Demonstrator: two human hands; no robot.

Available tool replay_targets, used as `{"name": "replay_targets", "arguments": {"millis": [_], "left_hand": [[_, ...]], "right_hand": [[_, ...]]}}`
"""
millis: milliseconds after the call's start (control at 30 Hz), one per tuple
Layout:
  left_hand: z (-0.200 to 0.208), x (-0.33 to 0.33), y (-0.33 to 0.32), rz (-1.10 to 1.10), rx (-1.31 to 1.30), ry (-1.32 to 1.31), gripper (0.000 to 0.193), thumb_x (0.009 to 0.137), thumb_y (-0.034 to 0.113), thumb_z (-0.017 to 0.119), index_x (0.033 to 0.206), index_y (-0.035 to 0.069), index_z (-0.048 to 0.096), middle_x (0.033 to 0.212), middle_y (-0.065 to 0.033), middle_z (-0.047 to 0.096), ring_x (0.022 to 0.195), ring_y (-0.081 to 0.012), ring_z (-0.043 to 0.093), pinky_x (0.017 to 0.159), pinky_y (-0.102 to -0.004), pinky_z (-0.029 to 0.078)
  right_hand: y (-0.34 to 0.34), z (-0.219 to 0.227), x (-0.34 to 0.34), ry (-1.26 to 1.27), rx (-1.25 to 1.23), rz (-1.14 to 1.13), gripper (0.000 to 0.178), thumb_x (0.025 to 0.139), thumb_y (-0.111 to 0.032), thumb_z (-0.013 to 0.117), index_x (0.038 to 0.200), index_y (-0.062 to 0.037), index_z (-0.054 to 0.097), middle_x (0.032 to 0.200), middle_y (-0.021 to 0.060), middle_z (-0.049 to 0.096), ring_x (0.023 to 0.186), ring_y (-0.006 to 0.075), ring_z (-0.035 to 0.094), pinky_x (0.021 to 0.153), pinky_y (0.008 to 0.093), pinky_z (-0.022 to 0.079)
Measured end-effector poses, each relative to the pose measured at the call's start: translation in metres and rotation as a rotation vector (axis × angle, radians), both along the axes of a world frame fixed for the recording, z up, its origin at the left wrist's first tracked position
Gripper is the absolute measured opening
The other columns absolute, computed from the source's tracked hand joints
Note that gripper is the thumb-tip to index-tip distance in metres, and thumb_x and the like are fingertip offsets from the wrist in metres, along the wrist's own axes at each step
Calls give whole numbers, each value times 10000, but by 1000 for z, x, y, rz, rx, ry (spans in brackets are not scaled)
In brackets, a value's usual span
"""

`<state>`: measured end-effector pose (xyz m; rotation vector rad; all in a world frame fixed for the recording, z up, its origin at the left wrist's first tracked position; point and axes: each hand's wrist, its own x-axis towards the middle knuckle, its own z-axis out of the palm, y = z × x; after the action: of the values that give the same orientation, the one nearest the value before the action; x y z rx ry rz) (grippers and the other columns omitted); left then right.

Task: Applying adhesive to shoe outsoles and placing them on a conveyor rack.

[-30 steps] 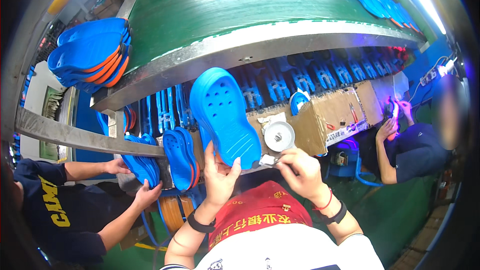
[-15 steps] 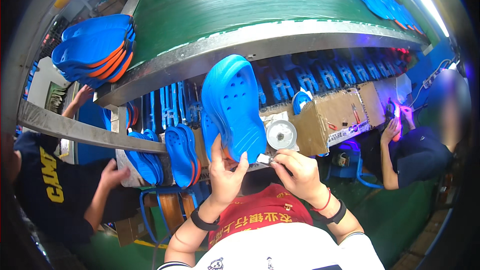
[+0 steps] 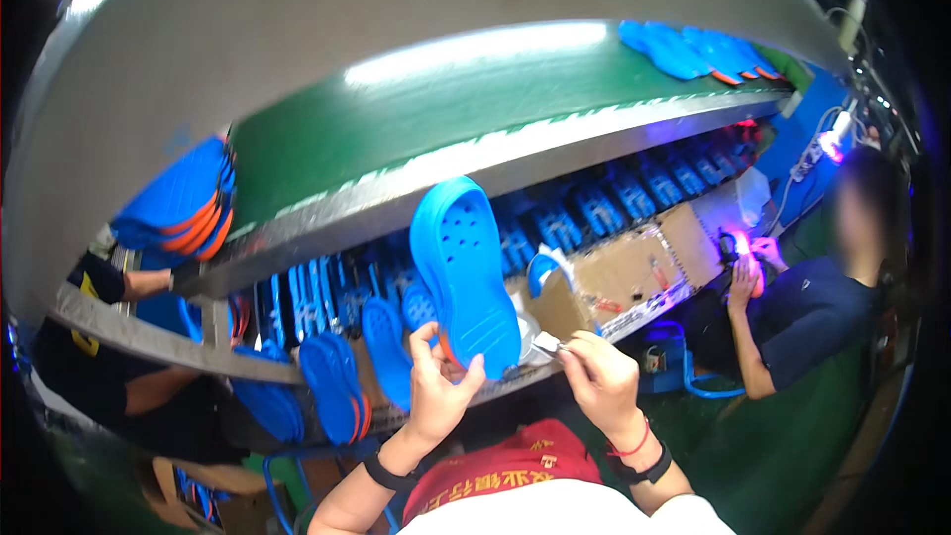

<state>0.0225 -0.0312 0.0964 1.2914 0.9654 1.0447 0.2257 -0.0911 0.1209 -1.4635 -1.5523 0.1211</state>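
My left hand (image 3: 443,388) is closed on the heel end of a blue clog (image 3: 470,287) with rows of small holes toward its toe. The clog stands tilted up, its footbed facing me. Just right of its heel, my right hand (image 3: 599,376) pinches a small tool with a white flat end (image 3: 546,343); its exact kind is not clear. That white end sits close beside the clog's lower edge. Behind the heel, a white bowl (image 3: 529,327) is mostly hidden. Another blue clog piece (image 3: 387,349) lies left of the held one.
Blue soles with orange edges (image 3: 332,386) lie on the bench at left; more are stacked (image 3: 183,208) by the green conveyor (image 3: 416,94). Cardboard (image 3: 619,272) covers the bench at right. A metal rail (image 3: 178,342) crosses at left. Co-workers sit on both sides.
The view has tilted and shifted, with a grey overhead panel now across the top. Both hands still hold the clog and the white-ended tool. The left co-worker's arms have moved.
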Motion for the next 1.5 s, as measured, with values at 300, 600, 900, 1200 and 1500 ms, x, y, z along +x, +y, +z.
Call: {"name": "replay_targets", "arguments": {"millis": [300,600,900,1200,1500], "left_hand": [[124,241,173,-234,229,24,838,840,280,681,1411,-86,190,1385,-301,333,1279,-327,404,1045,-381,360],[4,159,83,-131,622,239,765,778,148,693,1399,15,267,1328,-204,372,1180,-321,420,1023,-424,376],[-178,-98,11,421,91,1157,740,700,130,761,1287,-23,337,1278,-219,376,1190,-409,358,988,-478,342],[-220,-168,26,98,-239,1321,412,851,195,657,1141,-28,467,992,-268,633,944,-451,616,818,-508,498],[-181,-154,26,228,-321,1076,293,878,61,518,1115,-41,379,982,-282,603,941,-441,608,823,-475,496]], "right_hand": [[-55,15,86,101,-15,-349,76,788,50,677,851,33,639,843,115,664,574,139,568,497,249,432],[-41,-10,71,93,-142,-195,71,781,34,674,837,24,632,826,127,650,553,181,570,480,271,429],[8,-97,10,-54,-322,114,73,804,-93,676,822,-60,614,843,82,632,713,300,644,613,378,517],[42,-164,-11,-313,-468,136,89,842,-164,635,860,-79,618,831,102,605,738,338,630,622,444,507],[48,-179,-23,-383,-496,204,114,860,-172,609,857,-59,595,830,118,596,749,317,642,622,433,516]]}}
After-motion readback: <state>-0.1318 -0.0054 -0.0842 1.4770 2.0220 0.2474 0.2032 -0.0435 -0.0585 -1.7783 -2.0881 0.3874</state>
